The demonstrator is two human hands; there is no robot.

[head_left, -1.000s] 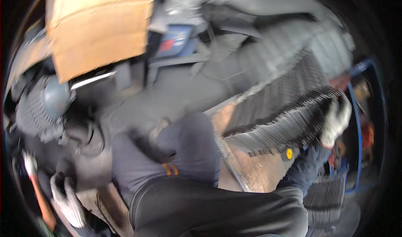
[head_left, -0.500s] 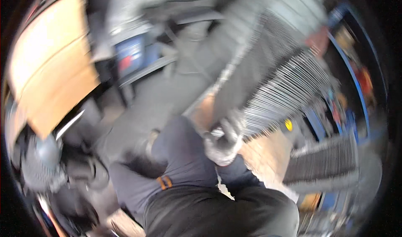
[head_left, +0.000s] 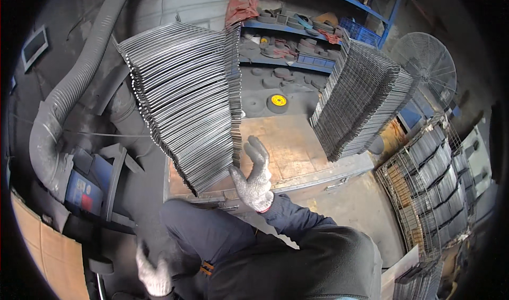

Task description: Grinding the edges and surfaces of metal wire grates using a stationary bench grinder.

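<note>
Two metal stacks stand on the bench (head_left: 291, 135). We note the left stack (head_left: 183, 98) just left of our right hand (head_left: 254, 180), long axis running up the view; thumb at its lower right edge, contact unclear. Right fingers spread, holding nothing. Our left hand (head_left: 155, 279) is farther off, low; fingers blurred, seemingly apart. Right stack (head_left: 358, 98): well apart.
</note>
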